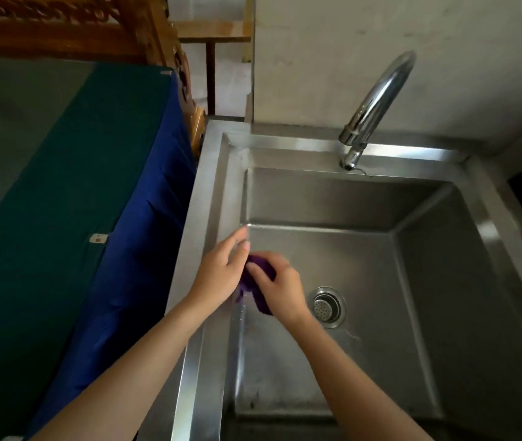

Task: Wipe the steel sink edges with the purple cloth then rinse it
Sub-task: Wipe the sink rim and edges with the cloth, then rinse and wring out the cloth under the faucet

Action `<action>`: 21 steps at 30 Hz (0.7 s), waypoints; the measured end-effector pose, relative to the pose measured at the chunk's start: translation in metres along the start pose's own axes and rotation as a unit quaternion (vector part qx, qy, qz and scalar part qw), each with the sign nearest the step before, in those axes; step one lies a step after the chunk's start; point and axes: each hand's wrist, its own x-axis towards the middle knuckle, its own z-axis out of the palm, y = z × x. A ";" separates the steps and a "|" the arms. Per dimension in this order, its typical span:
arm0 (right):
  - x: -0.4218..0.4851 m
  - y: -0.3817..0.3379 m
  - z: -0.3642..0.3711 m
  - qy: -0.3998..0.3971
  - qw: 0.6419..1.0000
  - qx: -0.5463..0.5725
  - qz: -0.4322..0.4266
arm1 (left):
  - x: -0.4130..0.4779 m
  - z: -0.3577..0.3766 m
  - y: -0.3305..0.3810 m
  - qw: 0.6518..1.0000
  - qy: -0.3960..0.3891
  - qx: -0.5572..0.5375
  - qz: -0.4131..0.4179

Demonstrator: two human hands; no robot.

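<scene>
The purple cloth (261, 302) is bunched between both hands over the left side of the steel sink (208, 192) basin. My right hand (280, 286) is closed around the cloth from the right. My left hand (221, 272) presses against it from the left, thumb and fingers partly spread, above the sink's left edge. A thin stream of water (243, 313) falls from the cloth into the basin. Most of the cloth is hidden by my hands.
A curved chrome faucet (377, 100) stands at the back rim, with no water seen leaving its spout. The round drain strainer (328, 307) lies just right of my right hand. A table with green and blue cloth (62, 186) adjoins the sink's left side.
</scene>
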 end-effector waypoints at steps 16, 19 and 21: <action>0.105 0.037 -0.156 0.071 0.983 0.100 0.139 | 0.104 0.115 0.052 0.851 -0.050 -0.441 -0.282; 0.143 0.051 -0.195 0.131 0.968 0.041 0.210 | 0.119 0.124 0.051 0.839 -0.028 -0.472 -0.269; 0.168 0.055 -0.213 0.109 0.964 0.033 0.242 | 0.125 0.128 0.052 0.831 -0.020 -0.491 -0.259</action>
